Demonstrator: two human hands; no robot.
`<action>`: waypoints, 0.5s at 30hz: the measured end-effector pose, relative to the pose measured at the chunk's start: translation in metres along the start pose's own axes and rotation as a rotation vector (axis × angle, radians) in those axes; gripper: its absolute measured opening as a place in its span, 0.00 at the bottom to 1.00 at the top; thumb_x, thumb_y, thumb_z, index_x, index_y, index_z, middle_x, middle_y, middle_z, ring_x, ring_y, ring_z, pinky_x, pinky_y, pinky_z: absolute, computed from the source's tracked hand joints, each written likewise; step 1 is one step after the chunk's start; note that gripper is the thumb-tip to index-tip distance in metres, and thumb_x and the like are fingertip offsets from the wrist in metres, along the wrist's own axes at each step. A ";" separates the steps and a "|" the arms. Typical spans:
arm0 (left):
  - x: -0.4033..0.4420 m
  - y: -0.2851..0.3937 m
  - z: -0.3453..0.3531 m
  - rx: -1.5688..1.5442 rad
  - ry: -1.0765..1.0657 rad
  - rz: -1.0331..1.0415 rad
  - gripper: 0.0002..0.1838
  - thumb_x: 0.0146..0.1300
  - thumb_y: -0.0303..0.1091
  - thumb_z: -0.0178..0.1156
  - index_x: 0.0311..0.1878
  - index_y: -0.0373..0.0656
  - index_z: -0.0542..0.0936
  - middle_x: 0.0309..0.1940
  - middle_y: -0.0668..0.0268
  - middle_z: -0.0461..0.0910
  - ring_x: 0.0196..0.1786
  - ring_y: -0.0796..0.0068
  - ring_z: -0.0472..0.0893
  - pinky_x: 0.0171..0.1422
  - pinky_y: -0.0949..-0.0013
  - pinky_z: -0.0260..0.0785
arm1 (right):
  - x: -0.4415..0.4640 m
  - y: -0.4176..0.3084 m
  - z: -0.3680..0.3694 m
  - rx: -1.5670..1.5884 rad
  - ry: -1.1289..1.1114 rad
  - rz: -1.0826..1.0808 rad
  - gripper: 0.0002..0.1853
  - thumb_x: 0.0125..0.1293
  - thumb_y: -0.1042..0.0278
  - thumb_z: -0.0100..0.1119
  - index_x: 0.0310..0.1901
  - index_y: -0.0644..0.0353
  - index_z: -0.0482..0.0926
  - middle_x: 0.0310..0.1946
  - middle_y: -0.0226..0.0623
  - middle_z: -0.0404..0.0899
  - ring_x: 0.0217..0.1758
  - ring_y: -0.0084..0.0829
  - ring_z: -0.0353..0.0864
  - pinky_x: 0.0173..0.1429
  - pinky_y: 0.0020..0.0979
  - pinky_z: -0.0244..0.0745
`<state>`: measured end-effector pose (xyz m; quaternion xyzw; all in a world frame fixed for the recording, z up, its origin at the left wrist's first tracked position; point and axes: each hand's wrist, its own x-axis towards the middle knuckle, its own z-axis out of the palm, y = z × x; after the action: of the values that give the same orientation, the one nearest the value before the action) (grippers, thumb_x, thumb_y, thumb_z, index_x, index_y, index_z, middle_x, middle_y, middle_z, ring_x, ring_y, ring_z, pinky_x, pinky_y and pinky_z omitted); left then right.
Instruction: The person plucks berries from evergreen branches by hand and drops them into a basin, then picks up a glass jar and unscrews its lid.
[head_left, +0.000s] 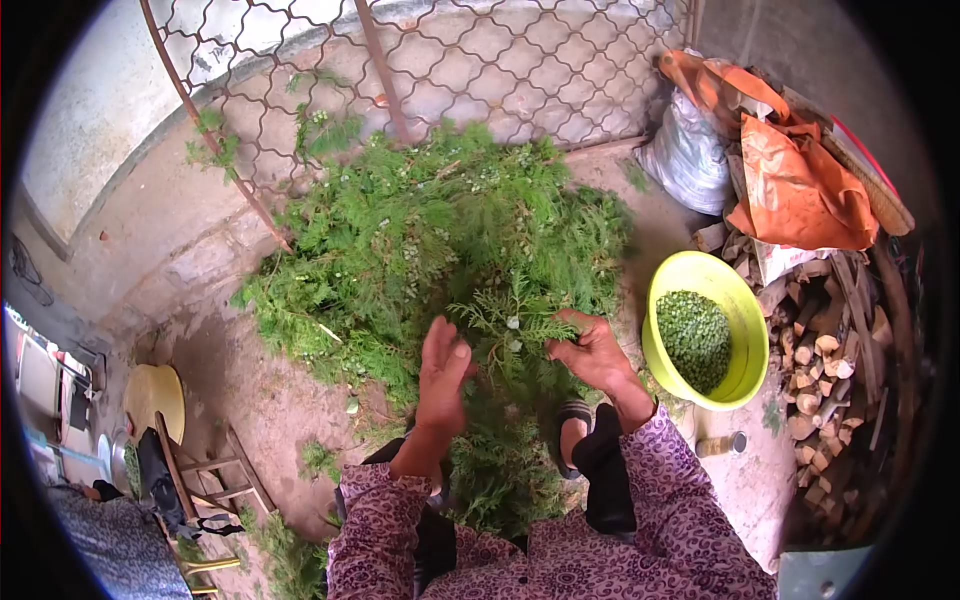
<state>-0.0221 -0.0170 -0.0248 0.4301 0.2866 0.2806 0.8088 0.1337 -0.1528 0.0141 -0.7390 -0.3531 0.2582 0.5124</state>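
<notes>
To the left of the yellow basin (748, 335), and well short of its rim, you have a leafy sprig (500, 322) raised in front of you. Your right grip (597, 355), the one nearer the basin, pinches the sprig's feathery end between thumb and fingers. Your left grip (441, 378), farther out from the basin on the same side, is spread, its palm turned inward and its fingertips slightly blurred; it appears to hold nothing.

Expect the sprig to weigh next to nothing. Its flat fronds look soft and springy, so they should bend under light pressure rather than snap, while the woody part beneath is probably stiffer. A pale cone (514, 323) sits near its middle; judge it firm, small and apt to roll out of loose fingers. Hold the sprig low on its stem if you want it steady, since the frond tips look likely to flex or tear away. Take the cone by its sides, close to where it joins the greenery.

Left of the basin and beyond it spreads the branch heap (400, 230), tangled enough that pieces may catch on one another. Inside the basin lie many loose green cones (695, 343), likely slippery when handled together.
</notes>
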 end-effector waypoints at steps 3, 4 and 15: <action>0.004 0.002 -0.003 0.108 -0.154 0.269 0.37 0.52 0.29 0.61 0.64 0.41 0.54 0.62 0.60 0.56 0.60 0.67 0.63 0.55 0.70 0.63 | 0.000 0.001 0.005 0.103 -0.067 -0.051 0.23 0.51 0.76 0.60 0.49 0.72 0.68 0.26 0.31 0.78 0.28 0.17 0.73 0.34 0.21 0.69; 0.008 -0.004 -0.004 0.164 -0.298 0.266 0.39 0.50 0.26 0.62 0.65 0.42 0.54 0.62 0.61 0.55 0.60 0.69 0.63 0.56 0.70 0.63 | -0.002 -0.008 0.006 0.109 -0.100 -0.044 0.20 0.51 0.76 0.59 0.48 0.71 0.70 0.26 0.30 0.78 0.29 0.17 0.73 0.35 0.20 0.69; -0.012 0.015 0.005 0.014 -0.709 -0.007 0.47 0.43 0.18 0.65 0.66 0.45 0.50 0.57 0.65 0.63 0.57 0.73 0.65 0.57 0.70 0.62 | 0.011 0.010 0.015 0.339 -0.192 0.052 0.11 0.54 0.77 0.54 0.40 0.62 0.77 0.22 0.19 0.73 0.23 0.11 0.64 0.26 0.17 0.58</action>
<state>-0.0296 -0.0212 -0.0066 0.5052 -0.0086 0.1094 0.8560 0.1320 -0.1379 -0.0005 -0.6232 -0.3325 0.3962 0.5866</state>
